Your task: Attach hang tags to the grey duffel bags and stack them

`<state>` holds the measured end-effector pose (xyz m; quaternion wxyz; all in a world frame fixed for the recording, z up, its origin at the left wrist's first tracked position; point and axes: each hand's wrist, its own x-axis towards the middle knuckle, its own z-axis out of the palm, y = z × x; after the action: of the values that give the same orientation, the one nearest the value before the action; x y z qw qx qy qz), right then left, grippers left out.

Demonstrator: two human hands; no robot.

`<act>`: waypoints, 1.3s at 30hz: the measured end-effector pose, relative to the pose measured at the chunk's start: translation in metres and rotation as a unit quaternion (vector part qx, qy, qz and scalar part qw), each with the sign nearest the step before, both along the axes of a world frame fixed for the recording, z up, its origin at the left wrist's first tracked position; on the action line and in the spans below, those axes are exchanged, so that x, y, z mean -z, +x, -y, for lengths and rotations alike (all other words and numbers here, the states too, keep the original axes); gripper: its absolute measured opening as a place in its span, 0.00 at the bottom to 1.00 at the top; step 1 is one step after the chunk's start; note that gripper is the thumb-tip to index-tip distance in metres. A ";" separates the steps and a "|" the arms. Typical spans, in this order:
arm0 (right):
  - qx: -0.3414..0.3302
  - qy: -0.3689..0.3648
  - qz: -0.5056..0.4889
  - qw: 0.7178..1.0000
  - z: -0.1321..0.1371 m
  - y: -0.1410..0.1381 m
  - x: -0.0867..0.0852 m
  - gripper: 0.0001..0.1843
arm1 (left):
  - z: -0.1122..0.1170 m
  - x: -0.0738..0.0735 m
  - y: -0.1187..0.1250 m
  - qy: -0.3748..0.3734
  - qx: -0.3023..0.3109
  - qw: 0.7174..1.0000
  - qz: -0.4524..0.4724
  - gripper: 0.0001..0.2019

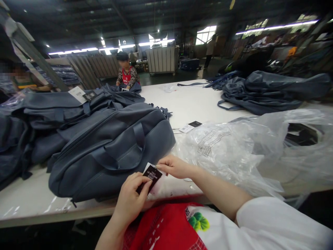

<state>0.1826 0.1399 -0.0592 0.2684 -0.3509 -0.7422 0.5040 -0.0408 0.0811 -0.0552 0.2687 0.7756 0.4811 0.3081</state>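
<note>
A small black hang tag (151, 174) with white lettering is pinched between both of my hands at the near table edge. My left hand (131, 199) grips its lower part with thumb and fingers closed. My right hand (173, 166) pinches its top corner. Just beyond my hands lies a large blue-grey duffel bag (111, 149) with handles, resting on its side on the white table (192, 100).
A heap of clear plastic bags (234, 149) lies to the right. More blue-grey bags (47, 114) are stacked at left, another pile (267, 90) at far right. Loose tags (191, 126) lie mid-table. A person in a red apron (126, 74) works at the far end.
</note>
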 end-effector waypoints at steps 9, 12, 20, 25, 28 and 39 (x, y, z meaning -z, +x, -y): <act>0.075 0.159 0.082 0.981 0.011 -0.007 0.006 0.14 | 0.001 0.021 0.010 -0.021 -0.040 0.999 0.004 0.12; 0.116 0.191 0.105 0.969 0.012 -0.006 0.008 0.10 | 0.004 0.017 0.014 0.067 -0.088 0.994 -0.012 0.10; 0.067 0.141 -0.025 0.987 0.030 -0.032 0.007 0.09 | 0.004 0.004 0.045 0.169 -0.223 0.960 0.021 0.16; 0.032 -0.053 -0.094 0.994 0.020 -0.024 -0.003 0.13 | -0.003 0.007 0.023 0.059 -0.229 0.966 0.106 0.21; 0.045 -0.206 -0.243 0.947 0.005 -0.010 -0.014 0.19 | -0.001 0.003 0.003 0.001 -0.214 0.964 0.159 0.22; -0.018 -0.400 -0.458 0.794 -0.009 -0.040 -0.021 0.12 | 0.035 -0.023 -0.009 -0.243 0.028 0.937 0.250 0.13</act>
<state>0.1424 0.1486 -0.0386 0.4034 -0.1421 -0.2707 0.8624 -0.0501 0.0456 -0.0327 0.5692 0.5980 0.4365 0.3576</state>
